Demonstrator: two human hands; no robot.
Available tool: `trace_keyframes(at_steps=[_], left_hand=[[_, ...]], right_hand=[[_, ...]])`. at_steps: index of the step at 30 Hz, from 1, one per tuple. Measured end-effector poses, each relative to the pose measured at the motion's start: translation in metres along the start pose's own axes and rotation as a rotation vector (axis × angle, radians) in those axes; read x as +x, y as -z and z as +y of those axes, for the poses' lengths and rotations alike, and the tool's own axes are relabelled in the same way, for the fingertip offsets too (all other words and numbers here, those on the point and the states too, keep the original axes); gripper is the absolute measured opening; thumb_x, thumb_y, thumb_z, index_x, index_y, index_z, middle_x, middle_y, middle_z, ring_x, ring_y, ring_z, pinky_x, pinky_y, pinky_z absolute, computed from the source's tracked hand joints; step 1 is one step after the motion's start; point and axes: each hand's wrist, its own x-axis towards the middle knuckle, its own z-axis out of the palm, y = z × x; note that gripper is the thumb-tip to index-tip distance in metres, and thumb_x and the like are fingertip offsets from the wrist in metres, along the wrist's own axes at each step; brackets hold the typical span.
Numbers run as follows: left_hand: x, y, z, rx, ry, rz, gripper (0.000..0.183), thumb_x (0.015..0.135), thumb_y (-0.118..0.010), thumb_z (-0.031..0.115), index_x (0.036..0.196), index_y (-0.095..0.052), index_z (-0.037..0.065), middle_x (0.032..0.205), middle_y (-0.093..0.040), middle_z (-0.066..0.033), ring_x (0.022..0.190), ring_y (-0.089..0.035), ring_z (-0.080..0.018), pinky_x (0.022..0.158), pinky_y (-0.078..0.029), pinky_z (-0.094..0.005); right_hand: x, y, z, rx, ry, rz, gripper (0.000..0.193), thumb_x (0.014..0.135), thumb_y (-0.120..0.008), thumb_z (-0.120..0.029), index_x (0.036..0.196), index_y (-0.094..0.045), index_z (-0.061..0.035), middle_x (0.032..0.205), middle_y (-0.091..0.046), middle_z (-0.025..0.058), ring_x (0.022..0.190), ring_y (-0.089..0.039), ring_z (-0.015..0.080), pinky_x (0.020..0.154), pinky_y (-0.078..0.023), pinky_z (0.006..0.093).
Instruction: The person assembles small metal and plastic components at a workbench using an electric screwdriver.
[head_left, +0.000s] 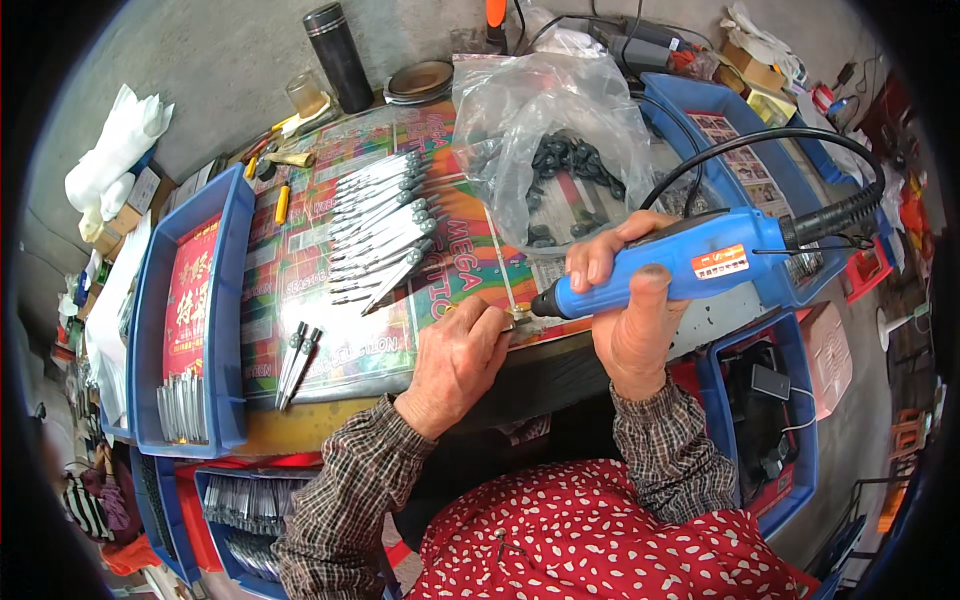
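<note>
My right hand (635,325) is wrapped round a blue electric screwdriver (690,262), which lies nearly level with its black nose toward the left. A thick black cable leaves its rear end. Close to that nose, my left hand (458,362) is closed in a pinch at the table's front edge. Whatever its fingers grip is mostly hidden; only a small metallic bit shows at the fingertips. Beyond the left hand lies a row of slim silver pieces with dark grey rounded ends (380,235). Two or three similar pieces with black tips (297,362) rest apart, nearer me.
A clear plastic bag (500,105) holds several dark grey rounded parts (575,165). Blue trays stand at left (238,300) and right (780,270), with another low at right (715,400). A black flask (340,60) and a glass (306,95) stand at the back.
</note>
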Motion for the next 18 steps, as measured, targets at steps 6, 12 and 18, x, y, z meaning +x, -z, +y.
trace_keyframes(at_steps=[6, 12, 18], left_hand=[[-0.0012, -0.001, -0.0008, 0.021, 0.0, 0.007, 0.021, 0.067, -0.063, 0.0, 0.081, -0.048, 0.003, 0.074, -0.048, -0.0112, 0.062, -0.053, -0.0289, 0.052, -0.043, -0.0377], [-0.003, -0.0028, -0.0021, 0.012, -0.003, 0.034, 0.023, 0.066, -0.064, -0.001, 0.083, -0.048, 0.003, 0.074, -0.047, -0.0115, 0.061, -0.052, -0.0292, 0.052, -0.042, -0.0382], [0.002, 0.0005, 0.0028, 0.036, -0.017, 0.024, 0.031, 0.067, -0.062, -0.001, 0.097, -0.054, 0.002, 0.078, -0.051, -0.0111, 0.066, -0.055, -0.0279, 0.056, -0.045, -0.0366]], right_hand=[[-0.0002, -0.0024, -0.003, 0.014, 0.0, -0.052, 0.041, 0.075, -0.069, -0.025, 0.097, -0.043, -0.0011, 0.071, -0.051, 0.0077, 0.064, -0.051, 0.0176, 0.061, -0.044, 0.0309], [-0.0026, -0.0042, -0.0005, 0.064, -0.02, -0.067, 0.042, 0.074, -0.07, -0.024, 0.097, -0.043, -0.0016, 0.07, -0.051, 0.0079, 0.064, -0.05, 0.0176, 0.06, -0.044, 0.0309], [-0.0025, -0.0041, -0.0035, 0.073, -0.004, -0.088, 0.04, 0.074, -0.07, -0.019, 0.099, -0.044, -0.002, 0.071, -0.051, 0.0083, 0.065, -0.051, 0.0175, 0.061, -0.044, 0.0312]])
